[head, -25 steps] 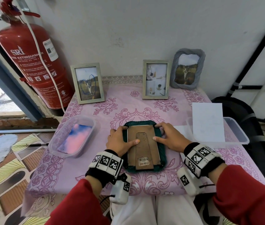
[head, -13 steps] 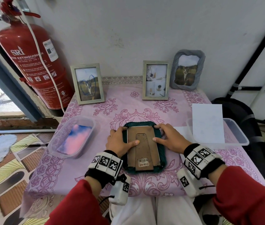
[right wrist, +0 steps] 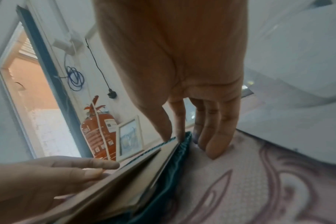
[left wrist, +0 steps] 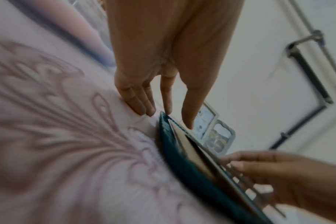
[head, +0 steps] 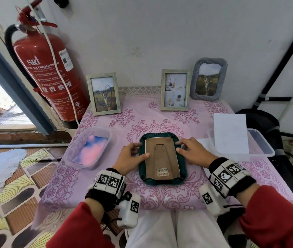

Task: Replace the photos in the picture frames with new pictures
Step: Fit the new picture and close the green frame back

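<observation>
A dark green picture frame [head: 181,169] lies face down in the middle of the pink-clothed table [head: 160,197], its brown backing board [head: 161,156] and stand flap facing up. My left hand [head: 143,149] rests at the frame's upper left, fingers straight, thumb on the board's left edge. My right hand [head: 178,146] mirrors it at the upper right corner, thumb and forefinger touching the board's edge. In the left wrist view the left fingers [left wrist: 142,109] point down beside the frame [left wrist: 175,159]. In the right wrist view the right fingers [right wrist: 211,144] do the same.
Three framed photos stand along the wall: a pale one [head: 103,93] at left, another [head: 175,90] in the middle, a grey one [head: 208,79] at right. A clear tub [head: 74,149] holds a pink-blue picture; another tub [head: 260,145] holds white paper [head: 230,133]. A fire extinguisher [head: 49,74] stands at left.
</observation>
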Demonstrator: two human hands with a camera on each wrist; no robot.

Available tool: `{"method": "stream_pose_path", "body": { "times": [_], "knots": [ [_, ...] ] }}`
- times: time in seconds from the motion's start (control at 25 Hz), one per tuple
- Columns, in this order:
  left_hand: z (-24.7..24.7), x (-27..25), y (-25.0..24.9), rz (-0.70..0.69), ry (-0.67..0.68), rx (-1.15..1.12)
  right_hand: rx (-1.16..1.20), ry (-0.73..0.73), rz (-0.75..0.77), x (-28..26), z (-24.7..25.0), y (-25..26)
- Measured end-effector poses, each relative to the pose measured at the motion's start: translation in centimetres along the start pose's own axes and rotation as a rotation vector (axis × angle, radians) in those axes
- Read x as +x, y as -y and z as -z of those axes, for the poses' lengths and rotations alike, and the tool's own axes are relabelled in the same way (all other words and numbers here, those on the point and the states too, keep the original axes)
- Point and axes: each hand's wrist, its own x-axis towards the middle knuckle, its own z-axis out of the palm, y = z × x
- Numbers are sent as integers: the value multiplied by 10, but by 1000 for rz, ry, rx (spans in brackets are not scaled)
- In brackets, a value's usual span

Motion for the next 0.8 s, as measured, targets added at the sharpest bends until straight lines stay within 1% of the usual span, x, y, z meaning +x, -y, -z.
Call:
{"method": "stream_pose_path", "body": {
  "times": [0.12,0.24,0.4,0.56,0.68,0.8],
  "knots": [
    [-2,-30,8,-81,-67,153,-11,-83,52,-27,-2,3],
    [-10,-58,13,-150,-105,199,-56,-154,51,-61,-10,5],
    [-17,-76,16,-180,-218,240,-80,-218,35,-85,-24,6],
    [-23,-82,19,-151,-321,173,-149,-299,-19,-93,-33,4],
    [-26,-83,21,-129,-345,122,-39,-330,-78,-93,-35,4],
    [-30,-82,21,-79,-357,-10,58,-332,-114,-92,-38,5]
  ]
}}
